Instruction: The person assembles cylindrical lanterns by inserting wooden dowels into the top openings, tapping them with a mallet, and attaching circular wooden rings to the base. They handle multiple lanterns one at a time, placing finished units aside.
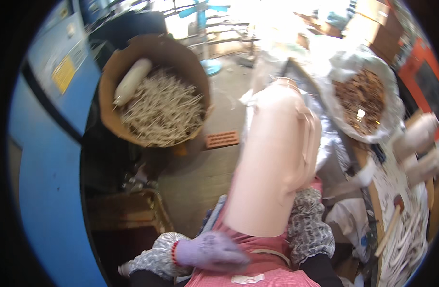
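Observation:
A large pale pink plastic jug body stands tilted in front of my chest. A long looped handle runs down its right side, and a narrow neck tops it. My right forearm in a grey-patterned sleeve goes up behind the jug, which is held up there; the jug hides that hand and its fingers. My left hand, in a lilac glove, is low over my pink apron, apart from the jug's base. Motion blurs its fingers, and nothing shows in it.
A round brown bin of thin pale sticks and one white bottle-shaped piece stands far left. Blue machine panels flank my left. On the right are a white-lined sack of brown scraps, more pink jugs and a wooden-handled mallet.

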Tool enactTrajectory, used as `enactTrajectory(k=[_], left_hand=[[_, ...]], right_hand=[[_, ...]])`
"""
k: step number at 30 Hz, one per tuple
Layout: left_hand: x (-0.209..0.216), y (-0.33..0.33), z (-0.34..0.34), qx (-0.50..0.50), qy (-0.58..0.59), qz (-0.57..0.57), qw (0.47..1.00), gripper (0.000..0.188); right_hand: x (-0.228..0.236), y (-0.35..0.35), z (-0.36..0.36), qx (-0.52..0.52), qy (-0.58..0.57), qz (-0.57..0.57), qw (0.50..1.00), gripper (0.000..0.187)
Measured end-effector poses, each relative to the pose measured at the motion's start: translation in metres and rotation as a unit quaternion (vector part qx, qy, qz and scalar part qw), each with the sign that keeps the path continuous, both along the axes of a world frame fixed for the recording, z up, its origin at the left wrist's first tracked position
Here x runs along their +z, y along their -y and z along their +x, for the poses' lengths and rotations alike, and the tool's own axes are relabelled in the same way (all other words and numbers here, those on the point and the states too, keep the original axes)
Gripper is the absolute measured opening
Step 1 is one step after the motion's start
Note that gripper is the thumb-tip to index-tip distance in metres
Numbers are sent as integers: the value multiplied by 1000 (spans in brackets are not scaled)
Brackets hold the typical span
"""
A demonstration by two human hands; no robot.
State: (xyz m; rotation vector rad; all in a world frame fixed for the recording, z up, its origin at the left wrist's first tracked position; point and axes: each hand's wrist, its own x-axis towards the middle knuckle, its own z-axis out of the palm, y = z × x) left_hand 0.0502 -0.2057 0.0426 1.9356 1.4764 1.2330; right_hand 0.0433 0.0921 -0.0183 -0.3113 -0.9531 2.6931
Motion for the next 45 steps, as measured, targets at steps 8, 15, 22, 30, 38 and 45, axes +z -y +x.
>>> enactTrajectory(k=[8, 15, 22, 30, 38, 45], left_hand=[[20, -151, -86, 115, 372, 2, 921, 80], [43, -236, -84, -150, 461, 41, 873, 24], [26, -252, -104, 361, -169, 8, 917, 24], [-10, -244, -128, 275, 127, -111, 947, 47], [-44, -210, -133, 174, 68, -57, 981, 61], [-33, -205, -132, 145, -44, -56, 987, 83]], right_hand=[[-22, -14, 60, -4, -15, 63, 998, 47], [-73, -43, 104, 53, 47, 224, 972, 39], [-61, -118, 181, -279, 86, 166, 942, 10], [-22, -33, 124, -126, 43, 176, 975, 4], [-19, -18, 95, -139, 99, 267, 948, 10], [-19, -9, 87, -194, 106, 309, 925, 10]])
